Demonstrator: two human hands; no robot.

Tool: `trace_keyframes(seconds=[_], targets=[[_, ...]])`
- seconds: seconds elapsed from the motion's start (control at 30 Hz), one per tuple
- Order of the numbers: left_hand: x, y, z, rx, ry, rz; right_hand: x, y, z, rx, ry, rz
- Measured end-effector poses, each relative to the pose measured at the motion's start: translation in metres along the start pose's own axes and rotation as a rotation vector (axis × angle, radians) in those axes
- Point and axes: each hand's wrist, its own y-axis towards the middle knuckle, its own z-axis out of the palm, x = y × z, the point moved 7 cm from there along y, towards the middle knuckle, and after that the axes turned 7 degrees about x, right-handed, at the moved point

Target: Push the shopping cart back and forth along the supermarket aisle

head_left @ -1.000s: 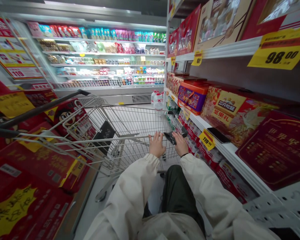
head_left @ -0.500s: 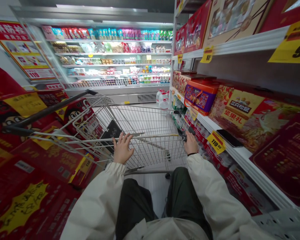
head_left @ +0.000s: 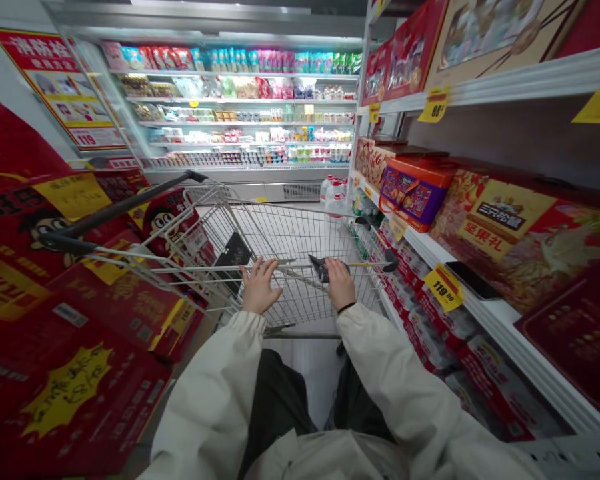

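Observation:
A wire shopping cart (head_left: 300, 233) stands in front of me in a shop aisle. My left hand (head_left: 258, 288) rests on the cart's handle bar with its fingers curled over it. My right hand (head_left: 338, 283) grips the same bar further right and also holds a small dark object (head_left: 320, 267) against it; what that object is I cannot make out. A black item (head_left: 233, 257) leans inside the cart at its left side. Both arms wear cream sleeves.
A second cart with a black handle (head_left: 130, 203) sits at the left among stacked red gift boxes (head_left: 80, 320). Shelves of boxed goods (head_left: 510, 220) with yellow price tags (head_left: 444, 288) and a phone (head_left: 473, 280) run along the right. A lit chiller (head_left: 240, 113) closes the aisle ahead.
My hands have shifted along the cart handle: apart half a second ago, now closer together near the middle. The view has panned left and the right shelves have slid rightward.

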Motion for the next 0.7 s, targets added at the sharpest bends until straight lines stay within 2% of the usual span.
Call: trace_keyframes(seconds=[0.07,0.2,0.3,0.37,0.47,0.57,0.63,0.7], targets=[[-0.001,0.0,0.0,0.004,-0.016,-0.002,-0.018,-0.001,-0.009,0.017,0.003,0.015],[-0.007,0.001,0.003,0.006,-0.036,-0.004,-0.076,-0.003,-0.03,-0.003,-0.015,0.139],[-0.013,0.004,0.007,-0.005,-0.055,-0.005,-0.09,0.001,-0.031,-0.018,-0.03,0.183],[-0.019,0.006,0.01,-0.006,-0.066,-0.008,-0.073,0.005,-0.023,-0.03,-0.023,0.153],[-0.031,0.01,0.015,0.005,-0.073,-0.006,-0.022,0.011,-0.003,-0.014,0.038,0.036],[-0.042,0.012,0.016,0.018,-0.064,-0.016,0.022,0.016,0.011,0.058,0.095,-0.064],[-0.047,0.011,0.014,0.04,-0.05,-0.013,0.03,0.018,0.01,0.095,0.112,-0.088],[-0.048,0.008,0.01,0.082,-0.027,0.026,0.016,0.018,0.002,0.107,0.111,-0.065]])
